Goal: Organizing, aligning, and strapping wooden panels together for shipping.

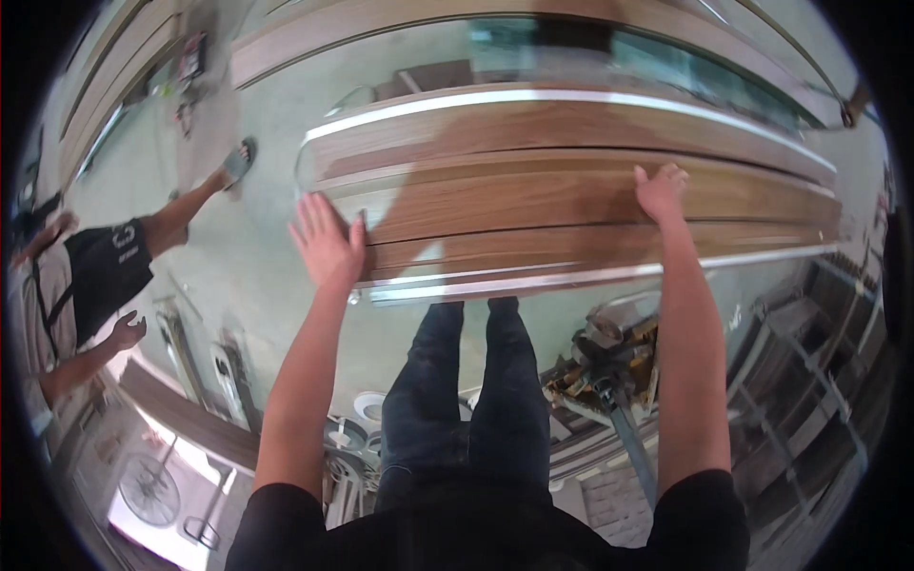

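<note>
Several long wood-grain profiles (533, 195) lie side by side in front of me, with pale strips along the near and far edges. My left hand (328, 240) is at their left end, its fingers spread and the palm against the end of the profiles. Farther right, my right hand (660, 195) has its fingers bent over the far edge of a middle profile, thumb to the left. Its fingertips are partly blurred. What supports the profiles from below is hidden.
Another person (86, 285) in dark shorts is on the left, one leg stretched toward the profiles. Beyond lies another long wood-grain board (381, 29). A cluttered box of parts (614, 357) stands near my right leg, a metal rack (809, 352) at right, and a fan (149, 488) lower left.
</note>
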Demonstrator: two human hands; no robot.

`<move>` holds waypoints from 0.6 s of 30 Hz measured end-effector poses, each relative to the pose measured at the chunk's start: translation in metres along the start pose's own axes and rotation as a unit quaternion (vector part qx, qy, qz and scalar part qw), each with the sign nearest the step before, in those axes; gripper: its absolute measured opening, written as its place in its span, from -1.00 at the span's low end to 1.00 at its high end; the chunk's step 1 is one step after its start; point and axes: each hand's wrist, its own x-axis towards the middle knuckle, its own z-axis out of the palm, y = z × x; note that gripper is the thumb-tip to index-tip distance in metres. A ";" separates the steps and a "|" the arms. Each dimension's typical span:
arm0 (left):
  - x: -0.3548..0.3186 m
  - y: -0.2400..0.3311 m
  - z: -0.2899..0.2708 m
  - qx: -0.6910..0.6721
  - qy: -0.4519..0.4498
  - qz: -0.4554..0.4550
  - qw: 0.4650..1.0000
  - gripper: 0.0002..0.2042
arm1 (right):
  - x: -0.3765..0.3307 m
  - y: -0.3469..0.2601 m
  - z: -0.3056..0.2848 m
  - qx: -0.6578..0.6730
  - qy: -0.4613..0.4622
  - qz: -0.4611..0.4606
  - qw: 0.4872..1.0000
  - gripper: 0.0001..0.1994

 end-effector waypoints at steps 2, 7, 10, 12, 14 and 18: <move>0.002 0.032 -0.002 0.013 -0.022 -0.031 0.999 -0.18 | 0.000 0.016 0.006 -0.043 0.013 -0.002 0.999 -0.05; 0.000 0.072 0.007 0.055 0.011 -0.077 0.995 -0.09 | -0.028 -0.029 -0.026 0.104 -0.029 0.044 0.993 -0.08; 0.002 0.130 0.005 0.054 0.010 -0.071 0.996 -0.06 | -0.040 -0.024 -0.050 0.110 -0.041 0.072 0.990 -0.11; -0.003 0.180 0.003 0.032 -0.011 -0.057 0.998 -0.07 | -0.041 -0.014 -0.051 0.099 -0.022 0.069 0.992 -0.15; -0.015 0.225 0.003 0.027 0.000 -0.025 0.999 -0.06 | -0.050 -0.011 -0.055 0.115 -0.038 0.061 0.991 -0.15; -0.023 0.335 -0.002 -0.001 0.018 0.043 0.999 -0.06 | -0.046 0.006 -0.051 0.183 0.042 0.034 0.982 -0.17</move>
